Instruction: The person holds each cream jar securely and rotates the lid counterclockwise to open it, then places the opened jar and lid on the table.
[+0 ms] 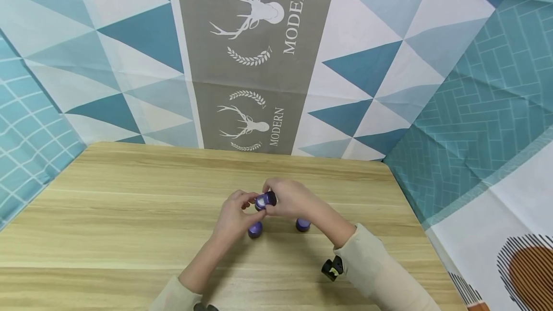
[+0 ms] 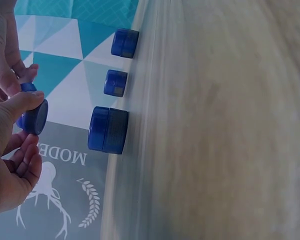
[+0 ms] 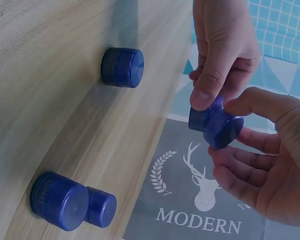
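Above the wooden table, both hands hold a small jar, purple in the head view and deep blue in the wrist views. Thumb and fingertips of the left hand pinch it from one side. From the other side the right hand grips its darker end. Two sections of it show side by side in the right wrist view; part is hidden behind fingers. Similar jars stand below: one jar under the left hand, another jar below the right wrist. A third jar appears in the left wrist view.
The light wooden table reaches back to a patterned cloth wall with deer heads and triangles. Blue tiled cloth hangs along the right side. A black device is strapped at the right sleeve.
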Motion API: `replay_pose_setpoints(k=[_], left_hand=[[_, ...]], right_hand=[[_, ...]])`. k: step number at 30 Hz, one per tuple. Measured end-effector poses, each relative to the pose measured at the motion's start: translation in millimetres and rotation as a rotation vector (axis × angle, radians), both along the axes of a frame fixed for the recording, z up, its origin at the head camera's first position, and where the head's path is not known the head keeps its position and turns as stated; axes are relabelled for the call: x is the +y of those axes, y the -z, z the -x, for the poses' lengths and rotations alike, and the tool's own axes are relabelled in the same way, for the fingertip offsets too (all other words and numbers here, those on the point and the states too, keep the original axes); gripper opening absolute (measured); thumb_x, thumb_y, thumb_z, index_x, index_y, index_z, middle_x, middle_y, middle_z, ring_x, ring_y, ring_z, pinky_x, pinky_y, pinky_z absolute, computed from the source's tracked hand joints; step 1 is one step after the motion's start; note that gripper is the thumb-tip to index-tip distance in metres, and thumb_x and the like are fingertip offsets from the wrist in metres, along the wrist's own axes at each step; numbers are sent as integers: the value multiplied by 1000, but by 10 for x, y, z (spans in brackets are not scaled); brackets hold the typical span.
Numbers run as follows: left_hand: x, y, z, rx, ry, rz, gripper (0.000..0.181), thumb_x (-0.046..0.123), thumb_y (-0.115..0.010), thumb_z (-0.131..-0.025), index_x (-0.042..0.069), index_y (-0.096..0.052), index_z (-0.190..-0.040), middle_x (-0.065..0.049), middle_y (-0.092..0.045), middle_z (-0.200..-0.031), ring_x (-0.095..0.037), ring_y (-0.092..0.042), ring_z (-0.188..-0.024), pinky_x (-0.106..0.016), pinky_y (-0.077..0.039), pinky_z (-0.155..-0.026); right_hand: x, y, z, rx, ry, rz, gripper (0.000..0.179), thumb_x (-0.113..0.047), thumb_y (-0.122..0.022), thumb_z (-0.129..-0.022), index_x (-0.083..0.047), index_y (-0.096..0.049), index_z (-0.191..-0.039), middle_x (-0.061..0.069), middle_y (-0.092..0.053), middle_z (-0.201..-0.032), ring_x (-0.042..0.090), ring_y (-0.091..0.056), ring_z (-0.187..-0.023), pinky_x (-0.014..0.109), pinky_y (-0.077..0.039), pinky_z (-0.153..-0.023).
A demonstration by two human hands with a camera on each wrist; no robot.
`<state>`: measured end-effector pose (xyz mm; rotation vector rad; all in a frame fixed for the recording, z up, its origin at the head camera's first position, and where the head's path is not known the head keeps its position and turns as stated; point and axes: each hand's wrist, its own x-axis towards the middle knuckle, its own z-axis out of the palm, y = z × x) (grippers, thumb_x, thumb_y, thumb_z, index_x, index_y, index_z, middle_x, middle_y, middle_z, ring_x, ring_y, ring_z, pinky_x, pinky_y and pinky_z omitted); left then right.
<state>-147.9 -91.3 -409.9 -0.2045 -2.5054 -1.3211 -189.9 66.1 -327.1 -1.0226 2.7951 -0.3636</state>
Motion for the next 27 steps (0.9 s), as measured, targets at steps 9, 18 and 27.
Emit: replay_pose_setpoints(k=[9,18,27], left_hand=[[-44,-12,12,-45,-14,10,35,18,-79,-71,6,-68,-102,-5,-61,-89,-26,-58,-87,-37,-51,-78],[-109,7,54,-106,-34,52,39,17,-75,-71,3,-66,-106,-8,-61,-97,-27,-57,-90,-36,-49,-80],[-147,66,120,-126,-41,80,39,16,-75,-70,1,-65,-105,-10,-61,-96,-25,-56,-88,-38,-49,-79]], right_hand=[[94,33,51,-88,12,115,42,-14,-69,-79,1,-59,-117,10,-64,-103,18,-61,-86,27,-51,-74],[123,202,86,-72,3,158,41,-11,-68,-79,4,-60,-117,9,-63,-97,13,-57,-80,24,-50,-71],[128,434,156,-24,10,260,37,-19,-74,-78,1,-66,-108,7,-65,-95,15,-61,-84,24,-50,-72]])
